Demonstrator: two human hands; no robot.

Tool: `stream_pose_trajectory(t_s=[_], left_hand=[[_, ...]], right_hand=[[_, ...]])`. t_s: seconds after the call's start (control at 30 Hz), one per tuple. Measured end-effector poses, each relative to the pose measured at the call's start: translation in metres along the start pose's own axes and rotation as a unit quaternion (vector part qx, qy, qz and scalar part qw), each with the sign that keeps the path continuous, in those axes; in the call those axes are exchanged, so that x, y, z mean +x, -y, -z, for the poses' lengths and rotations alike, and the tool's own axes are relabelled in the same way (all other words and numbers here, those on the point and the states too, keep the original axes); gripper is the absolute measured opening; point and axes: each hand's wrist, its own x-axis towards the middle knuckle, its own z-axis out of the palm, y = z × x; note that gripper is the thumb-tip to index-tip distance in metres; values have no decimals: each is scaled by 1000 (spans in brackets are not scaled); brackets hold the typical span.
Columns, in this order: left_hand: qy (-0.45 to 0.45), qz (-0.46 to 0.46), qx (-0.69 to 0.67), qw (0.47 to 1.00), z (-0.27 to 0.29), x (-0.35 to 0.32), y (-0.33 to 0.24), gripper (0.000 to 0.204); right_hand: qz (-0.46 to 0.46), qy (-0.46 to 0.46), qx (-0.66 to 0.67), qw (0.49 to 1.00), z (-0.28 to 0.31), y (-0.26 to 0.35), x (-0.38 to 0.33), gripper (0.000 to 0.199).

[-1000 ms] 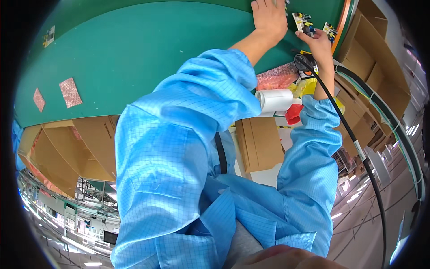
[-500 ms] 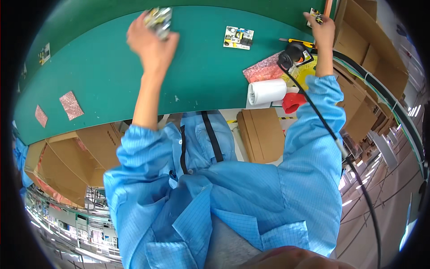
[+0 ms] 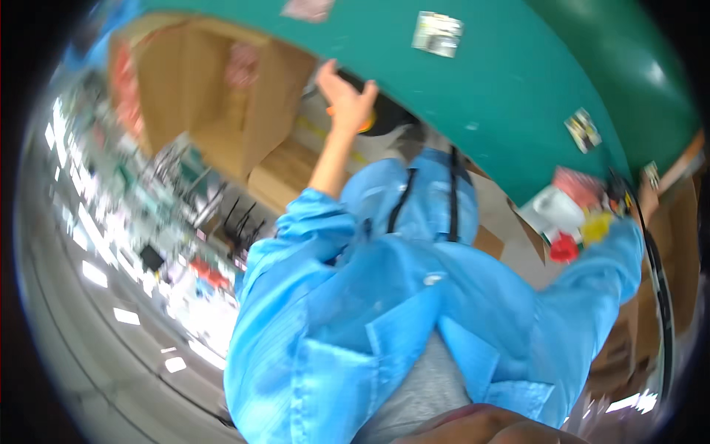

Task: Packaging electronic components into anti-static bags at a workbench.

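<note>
Right fingers (image 3: pixel 646 195) at circuit board (image 3: pixel 651 175), long axis pointing away from them

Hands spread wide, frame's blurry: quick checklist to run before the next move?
1. Left hand free: ok, fingers spread, nothing seen in them.
2. Right hand gripping the small board beside it: cannot tell, too blurred.
3. Pale board wholly on the green table: ok, inside the edge.
4. Middle board on the table, apart from both hands: ok.
5. Black cable clear of the right arm: cannot tell, it runs close by.
6. View sharp enough to check board parts: not ok, smeared.
</note>
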Motion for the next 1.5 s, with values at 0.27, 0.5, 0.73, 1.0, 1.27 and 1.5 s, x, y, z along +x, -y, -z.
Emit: stream_pose_trajectory(t_s=[0.27,0.5,0.73,1.0,1.27,1.5], left_hand=[[-56,177,-78,980,72,-28,97,62],[-109,-68,-30,991,34,102,100,52],[32,40,72,996,0,161,79,23],[117,-30,-12,993,9,60,42,15],[154,-217,-46,963,3,-20,-6,21],[164,-291,24,942,1,-20,-30,40]], right_hand=[[74,113,301,944,6,22,-102,20],[-25,92,444,891,-8,-3,-325,14],[-83,222,565,790,-159,154,-510,43],[365,140,127,912,-222,251,-501,49],[423,66,35,903,-217,228,-487,78],[411,135,-63,900,-216,229,-466,71]])
